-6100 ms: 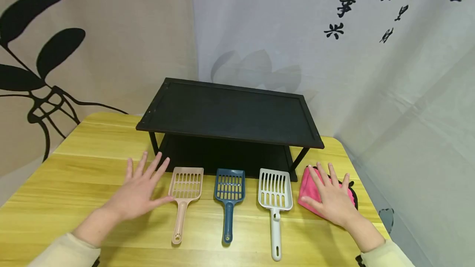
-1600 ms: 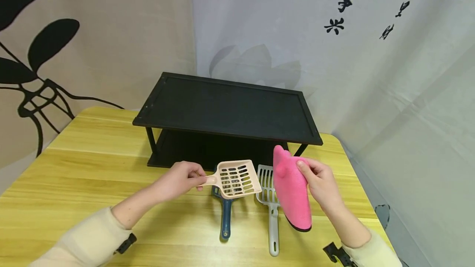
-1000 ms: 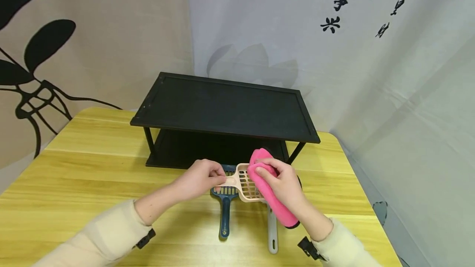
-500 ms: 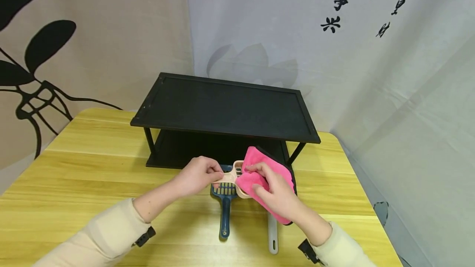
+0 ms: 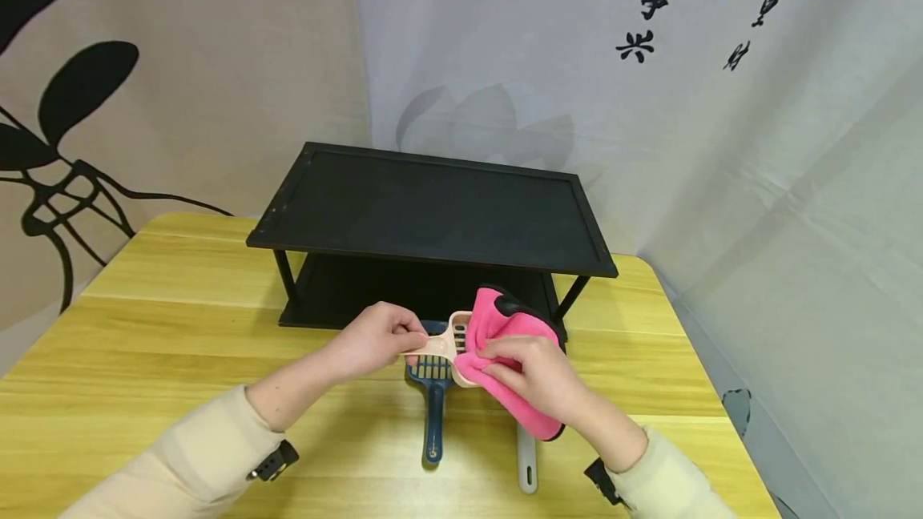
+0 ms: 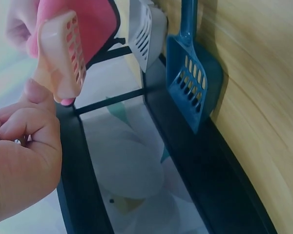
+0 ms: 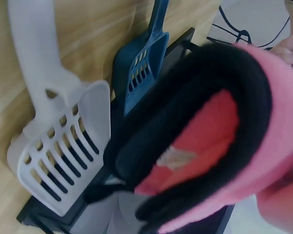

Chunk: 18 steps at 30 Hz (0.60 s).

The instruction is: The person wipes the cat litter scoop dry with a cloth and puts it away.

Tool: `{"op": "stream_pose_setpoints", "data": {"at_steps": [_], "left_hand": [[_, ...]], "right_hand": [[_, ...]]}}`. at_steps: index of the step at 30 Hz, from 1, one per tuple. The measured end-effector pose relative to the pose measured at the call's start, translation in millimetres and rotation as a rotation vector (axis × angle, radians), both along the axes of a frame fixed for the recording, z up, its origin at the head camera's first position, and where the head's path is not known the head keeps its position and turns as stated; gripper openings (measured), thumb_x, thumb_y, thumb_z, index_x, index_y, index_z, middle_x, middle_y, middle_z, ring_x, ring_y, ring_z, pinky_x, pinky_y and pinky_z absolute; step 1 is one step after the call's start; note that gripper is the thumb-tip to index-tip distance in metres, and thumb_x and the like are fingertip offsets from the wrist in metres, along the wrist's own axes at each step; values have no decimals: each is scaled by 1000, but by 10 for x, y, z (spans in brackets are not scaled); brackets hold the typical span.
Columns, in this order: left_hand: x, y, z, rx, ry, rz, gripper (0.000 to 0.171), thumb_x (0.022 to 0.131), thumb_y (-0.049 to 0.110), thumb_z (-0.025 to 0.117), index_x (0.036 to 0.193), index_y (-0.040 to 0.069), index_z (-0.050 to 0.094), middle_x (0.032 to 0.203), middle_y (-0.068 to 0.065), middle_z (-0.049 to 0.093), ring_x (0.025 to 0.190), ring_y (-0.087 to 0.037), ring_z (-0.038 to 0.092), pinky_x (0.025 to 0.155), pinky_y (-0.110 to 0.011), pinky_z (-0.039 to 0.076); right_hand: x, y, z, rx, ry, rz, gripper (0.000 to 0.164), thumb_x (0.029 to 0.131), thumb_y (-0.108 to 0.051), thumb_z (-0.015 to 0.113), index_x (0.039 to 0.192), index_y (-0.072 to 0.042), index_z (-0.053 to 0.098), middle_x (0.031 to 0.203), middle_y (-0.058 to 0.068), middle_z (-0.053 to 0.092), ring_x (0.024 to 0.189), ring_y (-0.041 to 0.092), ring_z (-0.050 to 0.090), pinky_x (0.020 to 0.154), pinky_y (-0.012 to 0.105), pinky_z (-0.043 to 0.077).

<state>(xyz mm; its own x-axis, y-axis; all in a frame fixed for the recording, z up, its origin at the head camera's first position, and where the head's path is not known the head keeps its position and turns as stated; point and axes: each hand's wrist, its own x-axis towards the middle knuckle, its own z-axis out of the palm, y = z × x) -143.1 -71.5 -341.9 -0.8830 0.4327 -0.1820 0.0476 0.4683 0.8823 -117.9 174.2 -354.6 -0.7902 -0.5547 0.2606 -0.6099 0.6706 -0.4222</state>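
Note:
My left hand (image 5: 378, 336) pinches the pale pink-beige litter scoop (image 5: 437, 346) by its handle, holding it above the table with the slotted head to the right. In my right hand (image 5: 539, 375) is a bunched pink fabric mitt (image 5: 521, 328) with black trim, held against the scoop's head. The mitt covers most of that head in the head view. From the left wrist, the scoop's slotted side (image 6: 63, 53) shows with pink cloth behind it. The right wrist view looks into the mitt's black-edged opening (image 7: 195, 136), where a pale label shows.
Below my hands lie a blue litter scoop (image 5: 434, 415) and a white one (image 5: 527, 459), its head hidden by the mitt. A black two-tier rack (image 5: 433, 207) stands behind them on the wooden table (image 5: 180, 327). Cloth curtains (image 5: 238, 62) hang behind.
From lying on the table, the beige scoop and the pink mitt were picked up and brought together. Lately the mitt has shifted and refolded over the scoop's head; the left hand barely moved.

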Motion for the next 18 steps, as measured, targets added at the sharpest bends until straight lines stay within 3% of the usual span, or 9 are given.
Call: {"op": "stream_pose_setpoints", "data": {"at_steps": [8, 14, 18], "left_hand": [[19, -46, 35, -14, 5, -16, 14, 91, 9, 58, 83, 2, 67, 62, -4, 62, 43, -9, 30, 42, -20, 24], [15, -93, 71, 12, -4, -30, 15, 91, 10, 58, 85, 1, 67, 60, 1, 59, 42, -8, 29, 42, -19, 22], [19, -109, 94, 22, -12, -31, 15, 91, 11, 58, 86, 0, 66, 60, 1, 58, 42, -8, 27, 42, -19, 21]], "right_hand": [[-12, 94, 48, 52, 14, 58, 17, 79, -16, 74, 96, -11, 74, 91, -1, 72, 82, 10, 65, 76, 22, 53], [4, 194, 51, -27, 116, 91, 17, 75, -5, 75, 93, -5, 74, 87, 4, 73, 78, 14, 67, 71, 23, 54], [11, 248, 33, -106, 94, 68, 18, 74, 0, 74, 92, -3, 73, 86, 6, 73, 72, 11, 62, 64, 19, 52]]}}
